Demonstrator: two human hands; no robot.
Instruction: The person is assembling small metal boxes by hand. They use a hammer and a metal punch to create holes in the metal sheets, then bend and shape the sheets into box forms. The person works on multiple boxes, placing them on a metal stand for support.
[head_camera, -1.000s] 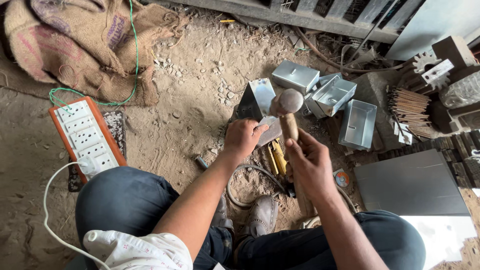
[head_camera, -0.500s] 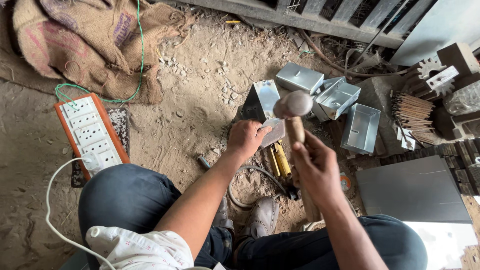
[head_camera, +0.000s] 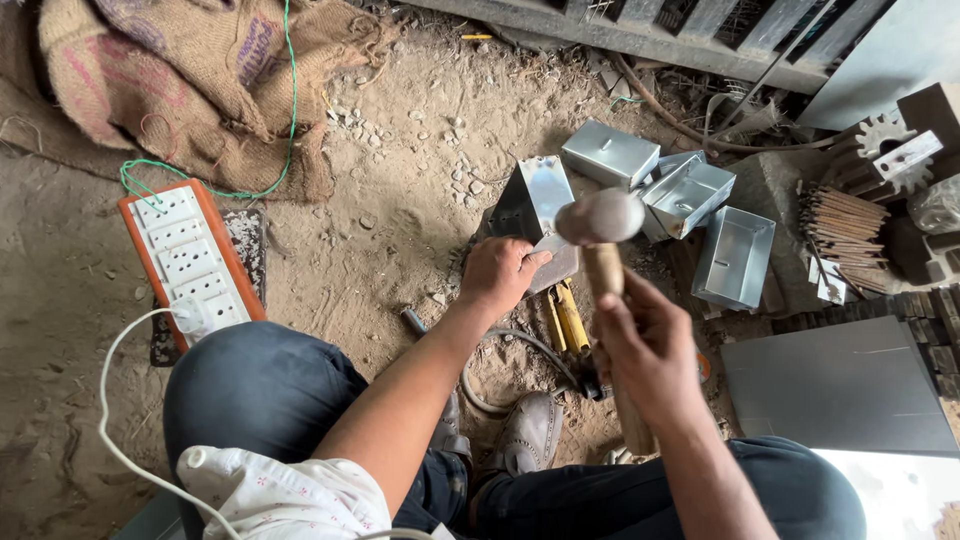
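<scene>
The right hand grips a mallet by its handle, head raised over a metal piece that the left hand pins to the floor, fingers closed on its near edge. The step looks like hammering the piece; the blow should land clear of those fingers. Finished boxes lie just beyond, yellow snips below, a socket board at left.

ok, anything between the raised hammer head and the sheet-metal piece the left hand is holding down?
Nothing visible. The hammer, in the right hand, hangs over the metal piece. The left hand grips that piece's near-left edge, beside the head, not under it.
</scene>
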